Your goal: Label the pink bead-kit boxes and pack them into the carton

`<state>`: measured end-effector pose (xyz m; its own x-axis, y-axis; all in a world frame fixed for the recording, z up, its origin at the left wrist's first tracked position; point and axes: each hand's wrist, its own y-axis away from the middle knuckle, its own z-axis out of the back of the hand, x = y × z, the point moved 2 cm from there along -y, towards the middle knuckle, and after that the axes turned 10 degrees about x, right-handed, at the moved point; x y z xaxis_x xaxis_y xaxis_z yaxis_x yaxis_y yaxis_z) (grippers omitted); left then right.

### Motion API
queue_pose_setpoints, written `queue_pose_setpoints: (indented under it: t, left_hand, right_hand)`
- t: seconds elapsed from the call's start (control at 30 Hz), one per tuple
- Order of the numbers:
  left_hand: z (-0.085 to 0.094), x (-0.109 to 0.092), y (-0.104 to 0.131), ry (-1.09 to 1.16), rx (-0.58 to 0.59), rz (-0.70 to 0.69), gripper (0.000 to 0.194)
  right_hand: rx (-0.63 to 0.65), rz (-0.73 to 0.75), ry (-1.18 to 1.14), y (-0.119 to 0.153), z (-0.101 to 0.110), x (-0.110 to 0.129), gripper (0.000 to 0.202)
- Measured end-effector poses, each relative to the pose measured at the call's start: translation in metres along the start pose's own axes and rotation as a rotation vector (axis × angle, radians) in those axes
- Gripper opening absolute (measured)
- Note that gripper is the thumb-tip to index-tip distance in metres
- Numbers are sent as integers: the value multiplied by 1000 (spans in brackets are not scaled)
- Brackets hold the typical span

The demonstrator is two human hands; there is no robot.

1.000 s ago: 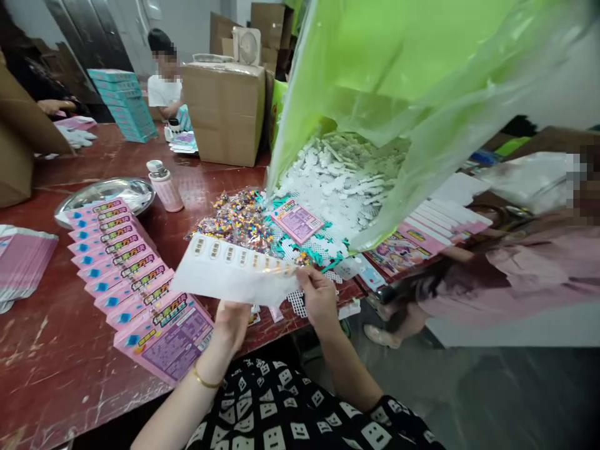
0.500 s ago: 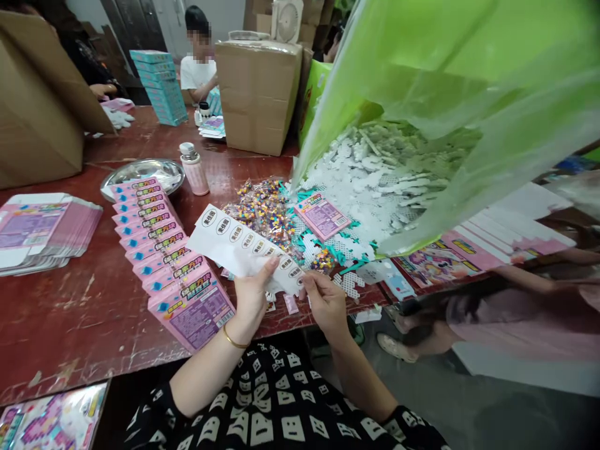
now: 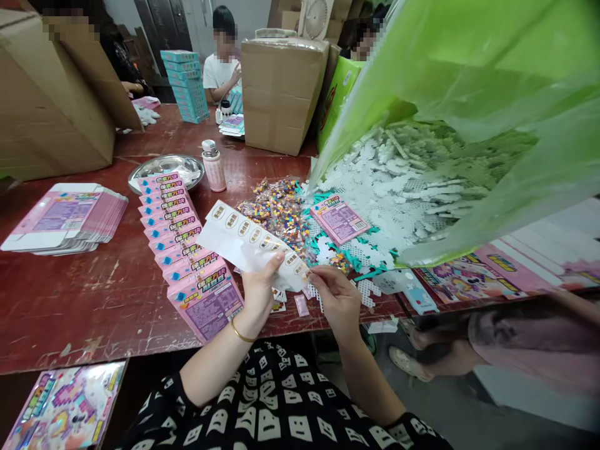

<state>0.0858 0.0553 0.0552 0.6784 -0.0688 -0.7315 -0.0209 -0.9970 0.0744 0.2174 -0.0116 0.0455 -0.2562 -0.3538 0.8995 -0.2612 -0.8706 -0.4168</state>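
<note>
A white sticker strip [image 3: 244, 240] with a row of round printed labels is pinched in my left hand [image 3: 260, 287], thumb on top. At its right end the fingertips of my right hand [image 3: 335, 300] are pinched together on the last label. Left of my hands a row of pink boxes [image 3: 206, 297] leans overlapped on the red table. Beyond the strip lie small bags of coloured beads [image 3: 281, 209], and a single pink box [image 3: 339, 219] rests on white and teal plastic pieces.
A green plastic-lined container [image 3: 469, 81] spills white pegboards [image 3: 389, 181] at the right. A metal dish [image 3: 199, 181], a pink bottle [image 3: 214, 167] and flattened boxes [image 3: 70, 215] stand left. Large cartons [image 3: 284, 94] sit behind. Co-workers sit across the table; another person's legs show at right.
The whole view has shifted, so things appear farther right. Both hands keep hold of the sticker strip, and my right fingers remain at its right end.
</note>
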Motion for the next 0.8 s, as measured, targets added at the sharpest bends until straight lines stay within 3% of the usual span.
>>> queue_pose_setpoints:
  t: [0.13, 0.23, 0.37, 0.5, 0.6, 0.7, 0.8]
  left_hand:
    - [2, 1, -1, -14, -15, -27, 57]
    - [3, 2, -2, -12, -7, -28, 57]
    - [2, 2, 2, -26, 2, -19, 57]
    - [6, -5, 4, -3, -13, -31, 60]
    - [17, -19, 4, 35, -55, -62, 59]
    - [34, -42, 7, 38, -129, -144, 53]
    - [52, -68, 15, -2, -202, -225, 43]
  right_hand:
    - [-76, 124, 56, -1, 4, 1, 7]
    - [-180, 128, -7, -3, 4, 1, 12]
    - [-67, 119, 170, -6, -7, 1, 45]
    - [-59, 287, 278, -6, -19, 6, 55]
    - [30, 251, 136, -17, -34, 13, 58]
    - [220, 138, -57, -36, -59, 24, 58]
    - [383, 179, -171, -51, -92, 34, 57]
